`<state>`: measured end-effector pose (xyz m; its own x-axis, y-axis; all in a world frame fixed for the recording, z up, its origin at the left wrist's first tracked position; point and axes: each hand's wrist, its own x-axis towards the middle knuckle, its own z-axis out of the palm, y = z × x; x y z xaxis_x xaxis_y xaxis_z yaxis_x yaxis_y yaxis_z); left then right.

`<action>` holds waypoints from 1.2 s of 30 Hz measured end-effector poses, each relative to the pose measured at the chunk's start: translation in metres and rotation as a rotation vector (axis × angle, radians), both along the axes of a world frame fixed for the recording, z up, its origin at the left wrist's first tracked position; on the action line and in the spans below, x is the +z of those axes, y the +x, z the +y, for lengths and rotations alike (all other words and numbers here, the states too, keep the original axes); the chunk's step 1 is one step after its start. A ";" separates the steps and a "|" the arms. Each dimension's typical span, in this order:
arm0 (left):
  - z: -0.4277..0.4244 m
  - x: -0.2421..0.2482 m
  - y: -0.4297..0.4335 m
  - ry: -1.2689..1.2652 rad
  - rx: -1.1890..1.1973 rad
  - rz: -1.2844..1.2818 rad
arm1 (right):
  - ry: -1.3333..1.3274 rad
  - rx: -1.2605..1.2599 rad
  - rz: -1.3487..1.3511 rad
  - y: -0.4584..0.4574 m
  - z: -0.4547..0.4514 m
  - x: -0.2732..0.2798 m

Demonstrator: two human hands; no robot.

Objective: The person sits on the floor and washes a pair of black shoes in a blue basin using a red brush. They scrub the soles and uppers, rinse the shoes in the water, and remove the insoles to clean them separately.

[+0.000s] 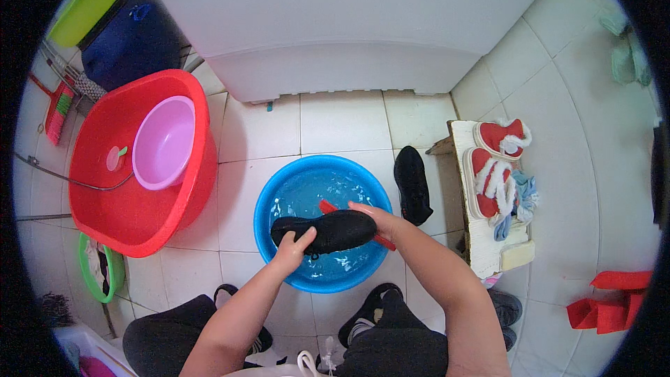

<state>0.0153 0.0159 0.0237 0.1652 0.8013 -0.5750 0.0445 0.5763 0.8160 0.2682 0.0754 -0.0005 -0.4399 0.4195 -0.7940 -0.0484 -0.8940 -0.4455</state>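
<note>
A black shoe (335, 231) is held sideways above a round blue plastic basin (264, 188) of water. My left hand (294, 251) grips the shoe at its left part, the thumb lying across it. At the shoe's right end, my right hand (372, 215) reaches around the far side, its fingers partly hidden. A red strip-like handle (384, 242) passes beneath the shoe and my right hand; whether the hand grips it or the shoe cannot be told. Another black shoe (411, 183) lies on the tiles to the right of the basin.
At left a big red tub (115, 214) holds a pink basin (165, 141). Red-and-white furry shoes (487, 180) and a soap bar (517, 255) sit on a white wooden bench (473, 241) at right. A white appliance (340, 68) stands ahead; a green basin (118, 275) is lower left.
</note>
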 end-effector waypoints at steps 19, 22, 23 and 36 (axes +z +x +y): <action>0.008 -0.125 -0.013 0.020 -0.180 0.510 | 0.881 0.765 -0.888 -0.063 -0.024 -0.020; 0.009 -0.143 -0.007 -0.097 -0.191 0.779 | 0.905 0.805 -0.966 -0.068 -0.027 -0.024; 0.008 -0.148 -0.006 -0.055 -0.159 0.761 | 0.898 0.818 -0.989 -0.070 -0.028 -0.026; 0.010 -0.095 0.010 -0.413 0.485 -0.285 | 0.618 0.686 -0.867 -0.062 -0.013 0.047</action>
